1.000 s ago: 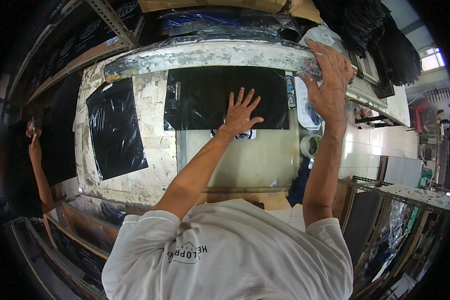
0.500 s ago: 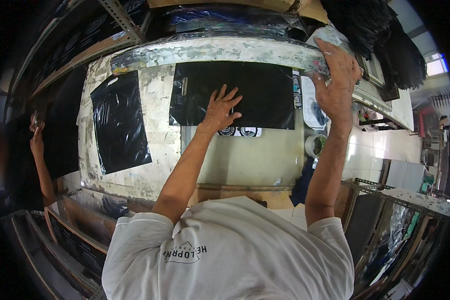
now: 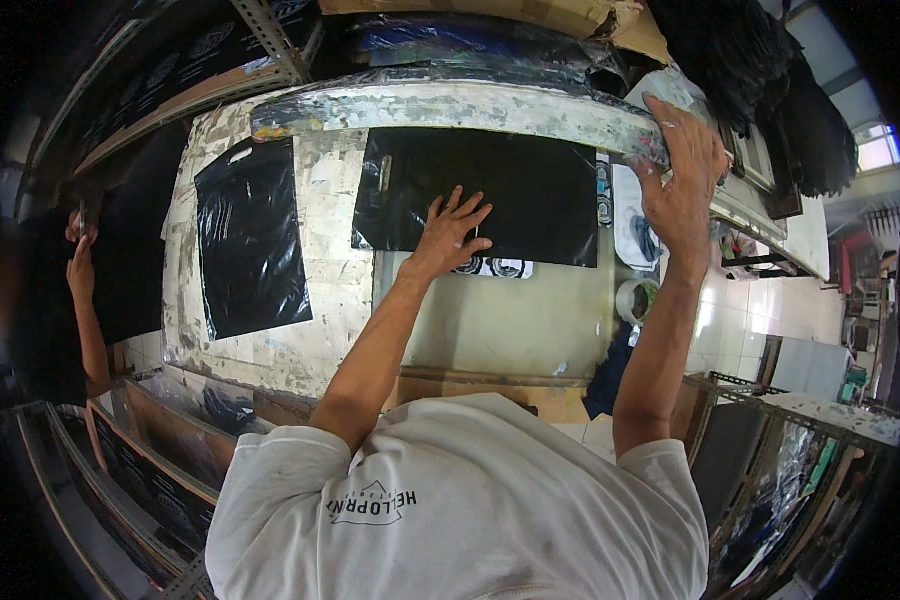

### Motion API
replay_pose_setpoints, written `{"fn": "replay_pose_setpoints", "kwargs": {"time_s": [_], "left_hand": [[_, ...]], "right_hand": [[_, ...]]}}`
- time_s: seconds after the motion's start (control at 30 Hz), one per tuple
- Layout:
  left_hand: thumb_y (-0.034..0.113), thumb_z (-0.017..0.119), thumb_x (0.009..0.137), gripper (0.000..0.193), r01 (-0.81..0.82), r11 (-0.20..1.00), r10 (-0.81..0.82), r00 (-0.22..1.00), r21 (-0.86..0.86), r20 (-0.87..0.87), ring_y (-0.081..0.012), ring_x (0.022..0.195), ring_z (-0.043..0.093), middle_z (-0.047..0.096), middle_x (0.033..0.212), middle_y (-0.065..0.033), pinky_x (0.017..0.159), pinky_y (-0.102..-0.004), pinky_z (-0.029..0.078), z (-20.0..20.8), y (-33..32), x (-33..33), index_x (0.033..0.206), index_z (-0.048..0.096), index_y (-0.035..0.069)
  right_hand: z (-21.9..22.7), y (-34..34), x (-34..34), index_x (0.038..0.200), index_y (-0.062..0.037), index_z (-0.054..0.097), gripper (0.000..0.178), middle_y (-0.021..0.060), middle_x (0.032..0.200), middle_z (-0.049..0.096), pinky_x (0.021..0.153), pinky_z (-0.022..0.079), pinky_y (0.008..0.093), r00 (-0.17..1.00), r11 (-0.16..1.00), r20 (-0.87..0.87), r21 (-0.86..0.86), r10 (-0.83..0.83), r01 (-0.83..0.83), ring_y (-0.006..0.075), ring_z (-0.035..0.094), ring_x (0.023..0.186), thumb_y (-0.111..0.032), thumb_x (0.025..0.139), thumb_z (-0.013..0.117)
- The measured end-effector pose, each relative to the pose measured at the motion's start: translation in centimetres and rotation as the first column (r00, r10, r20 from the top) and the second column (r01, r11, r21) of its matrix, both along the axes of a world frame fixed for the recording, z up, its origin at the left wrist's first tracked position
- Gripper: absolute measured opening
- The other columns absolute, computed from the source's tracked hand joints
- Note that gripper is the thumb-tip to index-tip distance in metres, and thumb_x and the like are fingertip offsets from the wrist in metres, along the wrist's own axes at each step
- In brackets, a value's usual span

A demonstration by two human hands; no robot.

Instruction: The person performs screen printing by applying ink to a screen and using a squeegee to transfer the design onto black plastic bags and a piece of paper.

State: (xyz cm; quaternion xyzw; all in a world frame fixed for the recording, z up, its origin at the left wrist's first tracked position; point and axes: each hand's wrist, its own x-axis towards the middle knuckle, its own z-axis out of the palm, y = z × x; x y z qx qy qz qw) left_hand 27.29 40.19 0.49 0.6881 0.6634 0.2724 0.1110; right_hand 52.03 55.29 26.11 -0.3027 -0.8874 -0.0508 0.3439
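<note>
Left hand [image 3: 453,232]: spread wide, fingers fanned, palm down on a flat, black, glossy plastic bag [image 3: 540,190]. The bag is laid lengthwise across the middle of the worktable [image 3: 330,270], a pale surface patched with grey wear, with its slot-shaped handle hole turned to the left. Part of it is laid over a translucent, yellowish panel [image 3: 510,340].

Right hand [image 3: 682,170]: closed over the right end of a long, whitish, paint-flecked bar [image 3: 440,105], thumb on the near side. The bag's far edge is bordered by the bar; whether they touch cannot be told.

Writing and marks: black ring-shaped designs are printed on a white sheet [image 3: 512,268], half covered by the bag's near edge. Dark lettering [image 3: 375,505] in capitals, set with an outlined badge, is seen upside down on the white T-shirt [image 3: 530,510]. A pale round emblem is borne by a black panel [image 3: 210,45] at upper left, its detail too small to be made out.

Around: a second black plastic bag [image 3: 253,250] is laid upright to the left, well apart from the left hand. A white tray [image 3: 625,190] and a round, whitish tub [image 3: 627,300] are placed near the right forearm. At far left, a co-worker's hand [image 3: 82,252] is seen raised.
</note>
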Motion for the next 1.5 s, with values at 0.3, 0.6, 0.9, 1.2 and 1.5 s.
{"fn": "replay_pose_setpoints", "kwargs": {"time_s": [0.3, 0.6, 0.9, 1.2, 1.5], "left_hand": [[0.026, 0.081, 0.086, 0.097, -0.743, 0.558, -0.085, 0.391, 0.369, 0.916, -0.0216, 0.110, 0.062, 0.061, 0.125, -0.0133, 0.092, -0.0335, 0.050, 7.7, -6.5, -3.3, 0.158, 0.022, -0.001], [-0.012, 0.084, 0.056, 0.093, -0.788, 0.610, 0.221, 0.272, 0.085, 0.936, -0.0237, 0.118, 0.057, 0.060, 0.128, -0.0118, 0.105, -0.0351, 0.044, 3.3, -13.3, -4.5, 0.139, 0.044, -0.001], [-0.005, 0.085, 0.054, 0.096, -0.804, 0.594, 0.467, 0.312, -0.032, 0.827, -0.0268, 0.115, 0.057, 0.058, 0.125, -0.0128, 0.103, -0.0392, 0.046, -2.3, -15.4, -3.6, 0.139, 0.040, 0.001], [0.022, 0.102, 0.051, 0.122, -0.780, 0.625, 0.431, 0.335, -0.009, 0.838, -0.0271, 0.121, 0.056, 0.056, 0.133, -0.0164, 0.108, -0.0402, 0.044, -2.8, -15.7, -3.7, 0.147, 0.031, -0.002], [0.025, 0.103, 0.048, 0.123, -0.791, 0.612, 0.439, 0.347, 0.007, 0.828, -0.0265, 0.120, 0.056, 0.057, 0.131, -0.0147, 0.108, -0.0400, 0.044, -2.6, -15.6, -3.6, 0.146, 0.033, -0.001]], "right_hand": [[-5.2, -4.1, 2.6, 0.141, -0.0122, 0.055, 0.069, 0.0106, 0.132, 0.058, 0.116, 0.020, 0.0524, 0.998, 0.997, 0.049, -0.074, -0.033, 0.036, 0.0316, 0.048, 0.129, -0.014, 0.074, 0.069], [-8.5, -8.4, 3.0, 0.136, -0.0089, 0.060, 0.070, 0.0110, 0.133, 0.057, 0.113, 0.026, 0.0542, 0.987, 0.976, 0.153, -0.217, 0.045, -0.011, 0.0337, 0.047, 0.128, -0.026, 0.069, 0.075], [-15.0, 7.9, -11.7, 0.153, -0.0128, 0.040, 0.078, 0.0138, 0.149, 0.046, 0.108, 0.034, 0.0517, 0.971, 0.984, 0.220, -0.170, 0.096, -0.059, 0.0373, 0.041, 0.137, -0.027, 0.085, 0.075], [-17.8, 17.3, -20.1, 0.145, -0.0149, 0.048, 0.066, 0.0135, 0.133, 0.059, 0.102, 0.042, 0.0503, 0.896, 0.920, 0.363, -0.375, 0.257, -0.112, 0.0342, 0.053, 0.126, -0.024, 0.086, 0.074], [-18.5, 15.0, -19.4, 0.126, -0.0102, 0.062, 0.044, 0.0148, 0.116, 0.069, 0.091, 0.046, 0.0477, 0.923, 0.948, 0.321, -0.298, 0.210, -0.112, 0.0362, 0.062, 0.111, -0.009, 0.083, 0.071]]}}
